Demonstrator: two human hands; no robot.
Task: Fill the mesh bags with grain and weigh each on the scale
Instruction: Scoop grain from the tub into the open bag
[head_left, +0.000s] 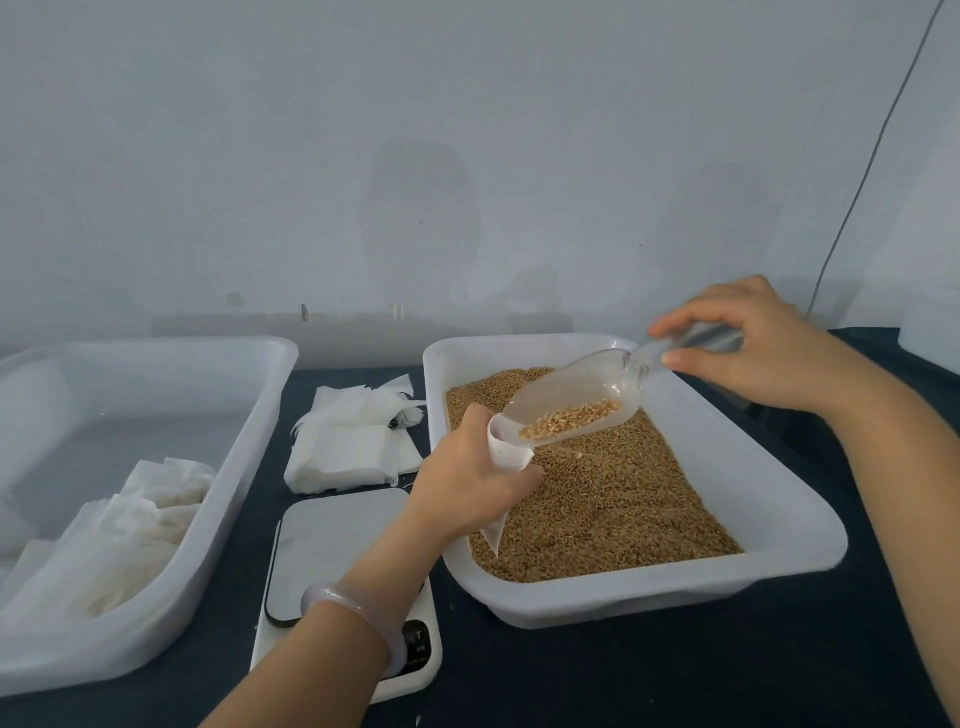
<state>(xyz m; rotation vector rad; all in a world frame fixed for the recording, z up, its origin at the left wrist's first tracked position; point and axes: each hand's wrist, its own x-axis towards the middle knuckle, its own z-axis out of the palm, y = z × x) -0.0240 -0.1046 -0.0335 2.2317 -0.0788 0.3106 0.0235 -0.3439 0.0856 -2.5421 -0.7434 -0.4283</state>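
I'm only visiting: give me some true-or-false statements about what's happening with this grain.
1. The right hand holds a clear scoop with grain in it. True.
2. The left hand holds a metal bowl. False: it grips a white mesh bag.
3. A filled bag sits on the scale. False: its visible plate carries no bag.
4. The grain tray lies right of the scale. True.

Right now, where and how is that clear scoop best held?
By its narrow handle, from the right rear, as the right hand pinches it. The scoop tilts mouth-down toward the bag, so the handle is the high, free end; the wide end holds grain and should stay clear.
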